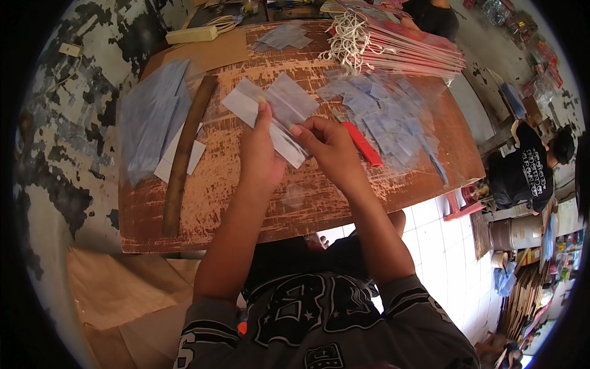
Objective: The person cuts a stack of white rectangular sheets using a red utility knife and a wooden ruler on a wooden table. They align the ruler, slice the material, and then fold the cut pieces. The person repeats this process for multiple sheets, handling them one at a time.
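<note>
Both my hands are raised over the middle of the worn brown table. My left hand (261,144) is closed on a small stack of clear plastic sheets (244,100), its thumb lying across their top. A second clear plastic piece (294,98) fans out beside the stack at an angle. My right hand (330,144) pinches the near right edge of the plastic between thumb and fingers. Just right of that hand lies a red cutter knife (362,145), and beyond it spreads a loose pile of cut clear plastic pieces (384,117).
A long wooden strip (187,154) lies at left over white cards (195,157), beside large plastic sheets (150,126). Far right are red bundles with white cords (393,46). A power strip (192,35) sits on cardboard (212,50). A person in black (525,166) is at right.
</note>
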